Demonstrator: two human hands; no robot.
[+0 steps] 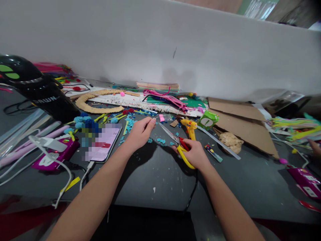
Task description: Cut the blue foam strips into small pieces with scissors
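My right hand (194, 152) grips scissors (170, 134) by their red and yellow handles. The blades point up and left, a little apart, with the tips close to my left hand (142, 133). Thumb and fingers of that left hand are pinched together; what they hold, if anything, is too small to make out. Small blue scraps (162, 141) lie scattered on the grey table (150, 187) beneath and between my hands. Just beyond my right hand is a yellow glue gun (190, 126).
On the left are a phone (110, 142) on a cable, a purple power bank (56, 155) and a black bottle (47, 88). Cardboard sheets (240, 124), a green box (208, 119) and a tan lump (230, 143) lie right. Behind are a curved cardboard ring (86, 107) and pink pipe cleaners (168, 97).
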